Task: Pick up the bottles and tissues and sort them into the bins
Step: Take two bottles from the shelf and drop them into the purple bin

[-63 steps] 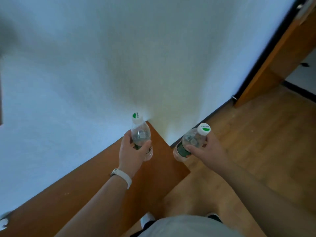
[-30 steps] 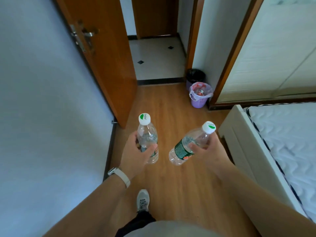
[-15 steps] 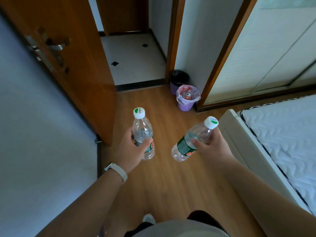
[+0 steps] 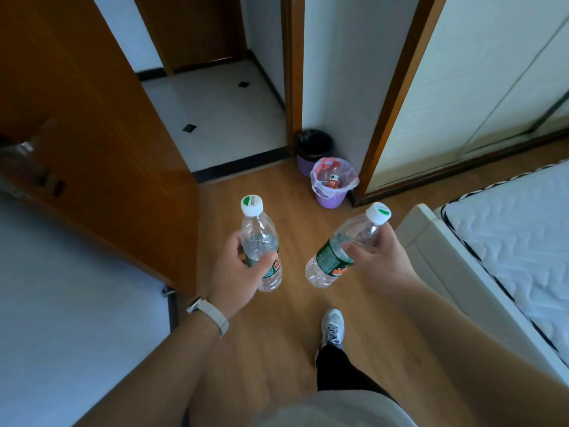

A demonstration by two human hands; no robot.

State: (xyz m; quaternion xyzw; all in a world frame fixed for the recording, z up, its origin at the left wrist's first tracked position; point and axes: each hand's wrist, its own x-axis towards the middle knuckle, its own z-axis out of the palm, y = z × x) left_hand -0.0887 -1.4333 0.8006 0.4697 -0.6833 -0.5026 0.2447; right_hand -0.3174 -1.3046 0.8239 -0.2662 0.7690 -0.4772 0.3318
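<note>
My left hand (image 4: 238, 272) grips a clear plastic bottle (image 4: 260, 238) with a white cap, held upright. A second clear bottle (image 4: 345, 248) with a green label is held by my right hand (image 4: 377, 255); it tilts with the cap up to the right. Ahead on the floor stand two purple bins by the wall corner. The nearer bin (image 4: 334, 183) has a pale liner and holds bottles. The farther bin (image 4: 314, 146) has a black liner; its contents are hidden. No tissues are in view.
An open wooden door (image 4: 101, 143) stands at my left, with a white tiled floor (image 4: 221, 118) beyond the doorway. A white bed frame with a mattress (image 4: 508, 241) lies at my right. Wooden floor runs between them toward the bins. My shoe (image 4: 332, 326) is below.
The view has turned from a wall and wooden table to the room and come closer to the bins. Both hands keep gripping their bottles. A foot has stepped forward.
</note>
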